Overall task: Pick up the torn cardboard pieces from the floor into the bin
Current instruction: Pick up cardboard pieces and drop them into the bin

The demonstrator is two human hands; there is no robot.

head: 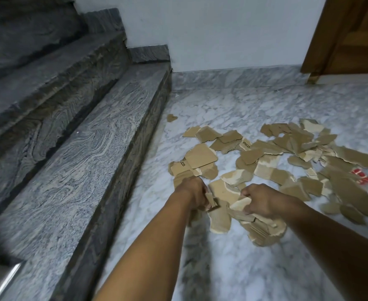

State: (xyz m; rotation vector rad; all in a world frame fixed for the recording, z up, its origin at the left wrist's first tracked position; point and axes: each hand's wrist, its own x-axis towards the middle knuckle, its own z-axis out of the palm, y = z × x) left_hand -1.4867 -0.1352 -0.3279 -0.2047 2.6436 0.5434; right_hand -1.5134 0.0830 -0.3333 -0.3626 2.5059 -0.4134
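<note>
In the head view, two bare forearms reach forward and down over a white-grey marble floor. The left hand is curled, its fingers pinching a small scrap of brown cardboard that stands on edge just to its right. The right hand is curled too, gripping the top of a bundle of several torn sheets. The bundle hangs below its knuckles, and whether the lower edges touch the floor I cannot tell.

Between the two hands a larger flat piece lies on the floor. The torn cardboard pieces are spread beyond both hands and well out to the right of the right hand, many overlapping (some show pale, peeled faces). One printed piece beyond the right hand reads "PICO". A red item sits among the scraps far to the right of the right hand.

Dark veined stone stairs rise to the left of the left hand. A pale wall stands far beyond both hands, and a wooden door stands beyond and to the right.
</note>
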